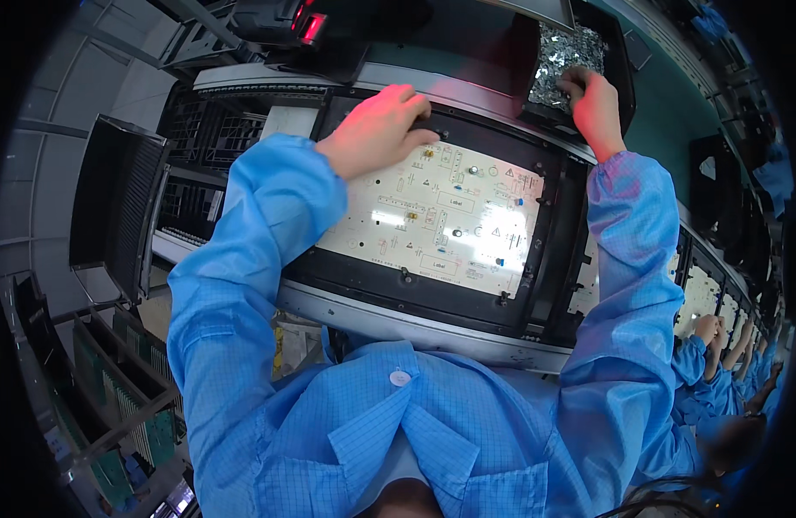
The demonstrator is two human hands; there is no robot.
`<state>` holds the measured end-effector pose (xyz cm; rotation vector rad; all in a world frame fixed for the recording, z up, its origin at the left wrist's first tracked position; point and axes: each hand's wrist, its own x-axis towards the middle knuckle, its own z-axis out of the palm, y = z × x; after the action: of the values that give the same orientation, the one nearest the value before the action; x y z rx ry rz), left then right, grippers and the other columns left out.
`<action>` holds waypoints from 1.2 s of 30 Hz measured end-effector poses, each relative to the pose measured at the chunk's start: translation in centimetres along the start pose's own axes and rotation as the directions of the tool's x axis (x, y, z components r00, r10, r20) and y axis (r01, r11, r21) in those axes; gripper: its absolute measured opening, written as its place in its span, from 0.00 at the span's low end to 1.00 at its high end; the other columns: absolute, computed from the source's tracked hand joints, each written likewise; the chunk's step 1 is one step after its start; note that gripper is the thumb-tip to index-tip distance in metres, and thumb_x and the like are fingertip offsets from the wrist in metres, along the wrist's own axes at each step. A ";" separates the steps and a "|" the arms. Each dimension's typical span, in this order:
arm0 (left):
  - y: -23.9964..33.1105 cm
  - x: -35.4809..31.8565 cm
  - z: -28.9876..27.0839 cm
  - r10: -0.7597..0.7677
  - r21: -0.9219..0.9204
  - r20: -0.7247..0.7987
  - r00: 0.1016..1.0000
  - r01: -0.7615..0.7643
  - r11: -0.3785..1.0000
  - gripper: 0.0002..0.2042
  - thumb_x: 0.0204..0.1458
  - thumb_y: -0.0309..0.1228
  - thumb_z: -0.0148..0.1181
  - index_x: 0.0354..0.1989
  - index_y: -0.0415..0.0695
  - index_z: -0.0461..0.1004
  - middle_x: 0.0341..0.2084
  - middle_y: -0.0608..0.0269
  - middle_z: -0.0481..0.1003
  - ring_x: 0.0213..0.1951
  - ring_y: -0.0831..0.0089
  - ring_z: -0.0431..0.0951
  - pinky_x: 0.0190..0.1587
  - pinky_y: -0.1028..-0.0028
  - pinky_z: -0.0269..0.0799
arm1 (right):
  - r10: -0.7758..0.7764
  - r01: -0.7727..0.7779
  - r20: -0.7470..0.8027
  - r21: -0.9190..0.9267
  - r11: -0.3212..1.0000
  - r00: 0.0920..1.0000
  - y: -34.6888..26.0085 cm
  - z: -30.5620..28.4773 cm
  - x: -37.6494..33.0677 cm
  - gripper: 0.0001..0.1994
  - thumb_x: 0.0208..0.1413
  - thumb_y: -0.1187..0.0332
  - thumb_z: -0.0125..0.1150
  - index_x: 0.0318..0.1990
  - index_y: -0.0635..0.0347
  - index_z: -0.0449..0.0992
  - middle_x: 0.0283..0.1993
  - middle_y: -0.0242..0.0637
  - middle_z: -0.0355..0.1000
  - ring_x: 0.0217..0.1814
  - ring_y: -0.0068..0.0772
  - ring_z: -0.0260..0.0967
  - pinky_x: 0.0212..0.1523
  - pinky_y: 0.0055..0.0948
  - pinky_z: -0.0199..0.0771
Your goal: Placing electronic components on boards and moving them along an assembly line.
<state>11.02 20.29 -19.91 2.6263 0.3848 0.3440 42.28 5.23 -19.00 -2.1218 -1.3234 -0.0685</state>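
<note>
Resting left hand (pixel 376 129) flat, open, on circuit board (pixel 437 216) | right hand (pixel 592 104) curled in parts bin (pixel 564 53), grasp unclear

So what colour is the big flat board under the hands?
White circuit board with small dark markings, seen in the head view.

Both arms come up from the lower edge in blue sleeves, bent at the elbows and reaching forward. The left hand (pixel 379 129) sits at about eleven o'clock, palm down, fingers curled and pointing toward two o'clock. The right hand (pixel 595 108) reaches higher, near one o'clock, knuckles up, fingertips tucked under; whether they pinch anything is hard to tell.
</note>
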 end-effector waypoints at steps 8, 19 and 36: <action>1.9 2.2 1.4 0.027 0.219 0.218 0.976 -0.076 0.973 0.15 0.59 0.39 0.56 0.40 0.36 0.73 0.31 0.46 0.75 0.40 0.48 0.77 0.42 0.56 0.73 | 0.185 -0.246 0.162 0.578 0.778 0.969 -3.0 -2.3 -1.5 0.04 0.58 0.73 0.63 0.37 0.63 0.79 0.28 0.22 0.71 0.25 0.14 0.61 0.27 0.17 0.61; 4.4 0.2 -0.8 -0.204 0.063 0.055 0.977 0.201 0.978 0.18 0.60 0.40 0.54 0.29 0.34 0.77 0.23 0.42 0.76 0.31 0.44 0.78 0.37 0.55 0.73 | 0.142 -0.437 0.668 0.298 0.848 0.731 -11.3 -1.2 -11.6 0.07 0.54 0.77 0.60 0.37 0.72 0.80 0.27 0.39 0.76 0.25 0.23 0.73 0.27 0.24 0.74; 1.0 -24.4 -0.4 -0.719 -0.342 -0.452 0.528 0.642 0.686 0.10 0.62 0.33 0.57 0.41 0.38 0.76 0.37 0.61 0.74 0.38 0.74 0.71 0.40 0.76 0.67 | -0.263 0.131 0.095 0.680 0.722 0.960 -1.5 -0.7 -1.1 0.08 0.46 0.72 0.71 0.34 0.65 0.82 0.28 0.50 0.78 0.26 0.36 0.77 0.30 0.34 0.75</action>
<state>-11.56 11.72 -23.34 1.9536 1.4884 0.8190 40.70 4.47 -18.08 -1.3845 -1.4040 0.4693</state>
